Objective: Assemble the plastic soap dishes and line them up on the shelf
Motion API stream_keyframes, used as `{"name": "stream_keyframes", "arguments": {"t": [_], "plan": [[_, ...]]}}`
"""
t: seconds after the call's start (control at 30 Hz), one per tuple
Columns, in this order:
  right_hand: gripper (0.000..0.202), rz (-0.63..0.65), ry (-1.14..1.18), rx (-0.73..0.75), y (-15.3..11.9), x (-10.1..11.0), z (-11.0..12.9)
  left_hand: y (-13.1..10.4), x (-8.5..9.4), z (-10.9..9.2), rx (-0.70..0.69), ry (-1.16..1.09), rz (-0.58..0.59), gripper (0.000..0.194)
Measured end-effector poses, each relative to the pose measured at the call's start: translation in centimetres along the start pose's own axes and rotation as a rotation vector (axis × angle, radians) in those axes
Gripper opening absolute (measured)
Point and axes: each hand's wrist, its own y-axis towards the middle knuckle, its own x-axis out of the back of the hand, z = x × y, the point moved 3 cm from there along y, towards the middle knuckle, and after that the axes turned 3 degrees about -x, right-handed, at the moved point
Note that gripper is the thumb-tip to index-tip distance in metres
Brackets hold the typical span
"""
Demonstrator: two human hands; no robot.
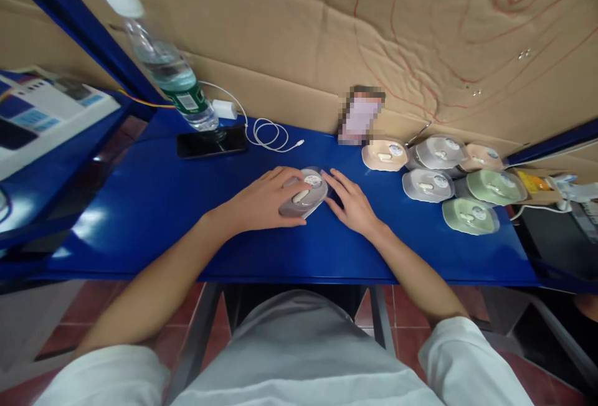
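Note:
On the blue table [289, 256], a grey oval container [316, 193] with a clear lid, a round label and a small pale piece on top lies between my hands. My left hand [261, 200] is wrapped over its left side, thumb and fingers gripping it. My right hand [350, 203] rests at its right edge with the fingers apart, the fingertips touching or almost touching it. Several similar containers stand to the right: an orange one [385, 155], a grey one [427, 185] and a green one [469, 215] are at the near side of that group.
A water bottle [175, 73] stands at the back left by a black phone [212, 142], a white charger [224, 109] and a coiled cable [271, 134]. A blurred-out phone [359, 116] leans on the cardboard wall [280, 26]. At the far right is a cardboard box [542, 188].

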Motion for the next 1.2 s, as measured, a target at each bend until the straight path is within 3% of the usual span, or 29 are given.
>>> {"name": "stream_keyframes", "arguments": {"t": [0.07, 0.23, 0.33, 0.6, 0.83, 1.0, 1.2], "plan": [[0.065, -0.003, 0.035, 0.026, 0.0, 0.1, 0.1, -0.1, -0.2, -0.3, -0.037, 0.01, 0.001, 0.065], [0.062, -0.075, 0.102, 0.064, 0.1, 0.7, 0.2, 0.2, -1.3, 0.9, -0.073, 0.026, -0.074, 0.046], [0.063, -0.087, 0.078, 0.04, 0.1, 0.8, -0.2, 0.7, -2.2, 1.7, -0.06, -0.018, -0.145, 0.045], [0.059, -0.08, 0.116, 0.035, 0.2, 0.3, -0.4, 0.7, -2.1, 2.7, 0.119, -0.182, -0.273, 0.045], [0.054, -0.071, 0.094, 0.029, 0.3, 0.7, -0.5, 0.7, -2.3, 3.3, 0.131, -0.215, -0.23, 0.051], [0.047, -0.118, 0.096, 0.002, 0.3, 0.5, -0.7, 0.7, -2.7, 2.8, 0.117, -0.169, -0.249, 0.051], [0.042, -0.16, 0.064, -0.031, 0.2, 0.7, -0.9, 0.9, -3.1, 2.4, 0.095, -0.146, -0.181, 0.051]]}}
